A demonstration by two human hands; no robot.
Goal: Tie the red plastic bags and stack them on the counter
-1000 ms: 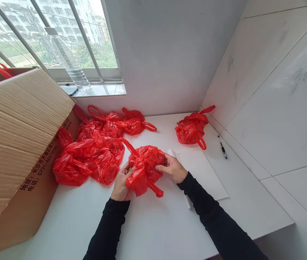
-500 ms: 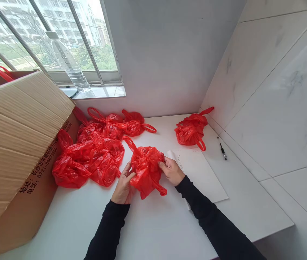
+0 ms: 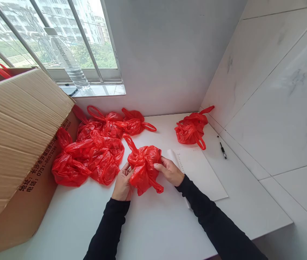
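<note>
Between my two hands is a knotted red plastic bag [image 3: 145, 168], with its handle loops sticking out at the upper left and lower right. My left hand [image 3: 123, 183] grips the bag's left side, its fingers partly hidden behind the plastic. On the other side, my right hand [image 3: 171, 171] holds the bag with the thumb in front and fingers behind. What lies inside the bag cannot be made out. Just right of my right hand lies an open notebook [image 3: 204, 175] with writing near its left edge.
Several tied red bags [image 3: 106, 159] are grouped at the left, beside a large cardboard box [image 3: 20, 144]. Another red bag [image 3: 191, 128] sits at the back right, near a black pen [image 3: 222, 150]. A water bottle [image 3: 70, 61] stands on the windowsill. The white table [image 3: 148, 231] ends at the right front.
The held bag has shifted slightly left and turned a little between my hands. My right hand's thumb has moved left across the plastic. The other bags stay put.
</note>
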